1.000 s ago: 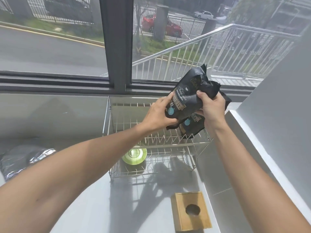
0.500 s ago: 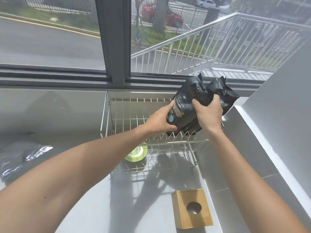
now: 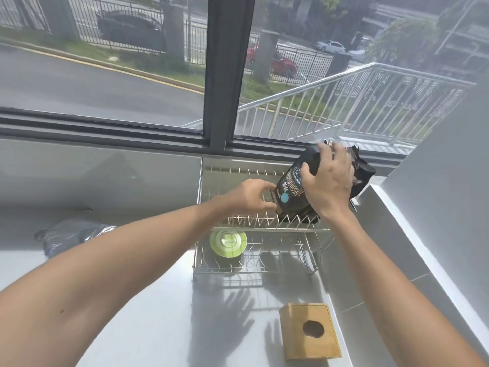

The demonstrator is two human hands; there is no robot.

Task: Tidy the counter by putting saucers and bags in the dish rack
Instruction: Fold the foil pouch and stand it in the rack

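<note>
Standing upright on the upper tier of the wire dish rack (image 3: 264, 229): black coffee bags (image 3: 293, 192). Right hand (image 3: 328, 181) clasps their tops, left hand (image 3: 251, 197) pinches the front bag's lower edge. Green saucer (image 3: 228, 243) on lower tier. Wooden box (image 3: 309, 331) on counter (image 3: 158, 313).
</note>
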